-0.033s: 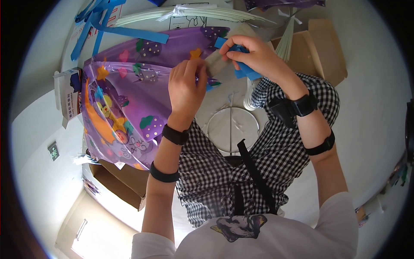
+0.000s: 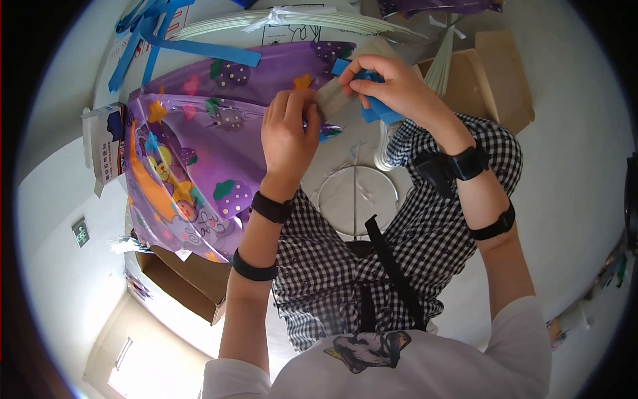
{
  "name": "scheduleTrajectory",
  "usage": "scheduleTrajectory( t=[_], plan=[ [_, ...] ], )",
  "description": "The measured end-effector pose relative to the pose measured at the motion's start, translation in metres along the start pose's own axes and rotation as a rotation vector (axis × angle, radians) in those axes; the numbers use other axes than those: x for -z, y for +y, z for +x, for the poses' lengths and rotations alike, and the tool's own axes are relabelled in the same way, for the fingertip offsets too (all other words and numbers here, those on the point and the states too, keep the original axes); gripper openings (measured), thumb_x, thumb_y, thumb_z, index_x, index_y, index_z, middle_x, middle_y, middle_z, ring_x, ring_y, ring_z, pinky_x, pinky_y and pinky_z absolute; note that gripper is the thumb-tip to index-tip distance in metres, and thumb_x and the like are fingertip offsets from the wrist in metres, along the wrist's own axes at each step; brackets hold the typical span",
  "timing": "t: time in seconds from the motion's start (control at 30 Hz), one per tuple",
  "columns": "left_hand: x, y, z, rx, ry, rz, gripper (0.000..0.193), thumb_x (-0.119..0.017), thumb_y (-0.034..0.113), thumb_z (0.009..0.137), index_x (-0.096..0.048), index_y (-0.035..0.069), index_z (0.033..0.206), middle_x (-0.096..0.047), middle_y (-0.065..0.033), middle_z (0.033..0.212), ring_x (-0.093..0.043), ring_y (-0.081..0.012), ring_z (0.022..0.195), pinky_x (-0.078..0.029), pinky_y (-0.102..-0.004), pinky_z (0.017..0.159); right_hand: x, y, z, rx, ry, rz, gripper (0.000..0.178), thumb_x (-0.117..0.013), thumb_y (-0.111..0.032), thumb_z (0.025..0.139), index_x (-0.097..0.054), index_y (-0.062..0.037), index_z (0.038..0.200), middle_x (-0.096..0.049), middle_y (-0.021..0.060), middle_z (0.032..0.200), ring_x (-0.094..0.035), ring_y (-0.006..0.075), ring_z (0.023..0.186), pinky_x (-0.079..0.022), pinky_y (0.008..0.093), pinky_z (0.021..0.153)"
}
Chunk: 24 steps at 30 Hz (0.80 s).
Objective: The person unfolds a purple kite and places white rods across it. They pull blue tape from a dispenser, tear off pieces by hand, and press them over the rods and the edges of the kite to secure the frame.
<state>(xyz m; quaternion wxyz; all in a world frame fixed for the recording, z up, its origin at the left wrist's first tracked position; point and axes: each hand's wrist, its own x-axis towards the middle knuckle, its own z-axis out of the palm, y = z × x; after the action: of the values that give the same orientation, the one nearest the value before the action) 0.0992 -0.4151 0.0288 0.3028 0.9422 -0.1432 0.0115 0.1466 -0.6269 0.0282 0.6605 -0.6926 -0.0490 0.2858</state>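
Observation:
My left hand (image 2: 289,133) is closed, fingers bent together, at the right edge of a shiny purple plastic sheet (image 2: 246,149) printed with stars, strawberries and a cartoon animal. What its fingertips grip is hidden. To the right, my right hand (image 2: 392,86) pinches a bright blue strip (image 2: 379,110), which hangs below the palm and pokes out beyond the fingers. Between the two hands lies a pale beige, partly see-through strip (image 2: 334,98); whether either hand holds it I cannot tell.
Loose blue strips (image 2: 209,51) lie at the far left, beside a tied bundle of pale thin sticks (image 2: 319,18). An open cardboard box (image 2: 508,80) stands at far right, another (image 2: 183,282) at left. A wire ring (image 2: 320,199) with a rod is below my hands, between my legs.

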Motion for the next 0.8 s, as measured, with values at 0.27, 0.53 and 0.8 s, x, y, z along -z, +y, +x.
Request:
scheduleTrajectory(
  t=[0.27, 0.53, 0.8],
  plan=[
    [-0.01, -0.007, 0.006, -0.135, -0.02, 0.139, 0.055, -0.061, 0.001, 0.077, -0.053, 0.002, 0.132, -0.051, -0.0121, 0.141, -0.047, -0.0284, 0.131, -0.038, -0.0452, 0.109, -0.004, 0.002, 0.011, -0.11, 0.024, 0.004, 0.012, -0.059, -0.007, 0.093, -0.063, -0.0001, 0.102, -0.068, 0.0061, 0.09, -0.057, 0.0068, 0.066, -0.048, 0.0228, 0.064],
    [0.011, -0.004, -0.023, -0.103, -0.189, 0.199, 0.062, -0.065, 0.003, 0.075, -0.051, 0.003, 0.135, -0.05, -0.0107, 0.143, -0.044, -0.0265, 0.135, -0.035, -0.0449, 0.112, -0.017, 0.0, 0.003, -0.158, -0.036, -0.021, 0.013, -0.058, -0.008, 0.094, -0.061, -0.0001, 0.104, -0.068, 0.0066, 0.09, -0.058, 0.0076, 0.064, -0.049, 0.0236, 0.062],
    [0.01, -0.004, -0.033, -0.071, -0.17, 0.178, 0.059, -0.066, 0.003, 0.071, -0.056, 0.002, 0.129, -0.054, -0.0105, 0.13, -0.049, -0.0295, 0.126, -0.043, -0.0417, 0.103, -0.024, 0.006, -0.006, -0.189, -0.054, -0.028, 0.015, -0.058, -0.008, 0.094, -0.059, -0.001, 0.107, -0.07, 0.0091, 0.091, -0.061, 0.0103, 0.066, -0.05, 0.0261, 0.061]
  ],
)
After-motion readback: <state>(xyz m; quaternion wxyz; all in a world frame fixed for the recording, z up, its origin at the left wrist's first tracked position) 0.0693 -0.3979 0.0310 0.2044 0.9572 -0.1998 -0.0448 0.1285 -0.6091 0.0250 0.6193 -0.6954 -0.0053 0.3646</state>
